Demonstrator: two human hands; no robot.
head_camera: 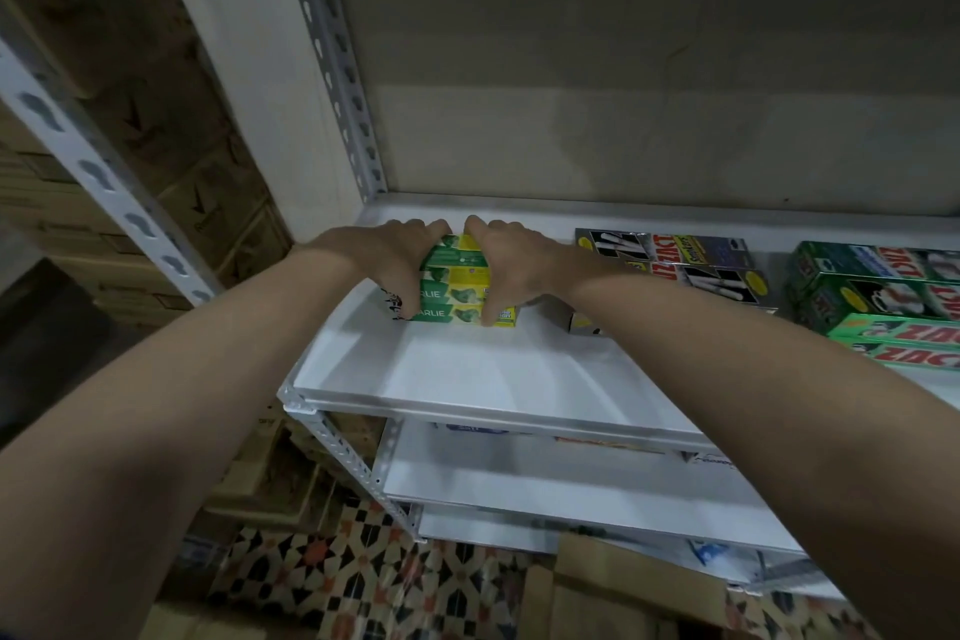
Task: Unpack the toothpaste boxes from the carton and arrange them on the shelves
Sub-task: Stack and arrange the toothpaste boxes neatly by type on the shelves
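Brown cardboard of a carton (613,582) is showing at the bottom of the frame; above it the white shelf (467,374) is bearing the green and yellow toothpaste boxes (457,291) at centre; the left hand (395,255) and right hand (511,255) are clasping that stack from either side, fingers curled over its top, thumbs down its front; uneven pressure could be skewing or toppling the boxes; further right, black boxes (691,260) and green boxes (883,296) are lying.

Both arms outstretched; hands (left (400,250), right (511,255)) gripping.
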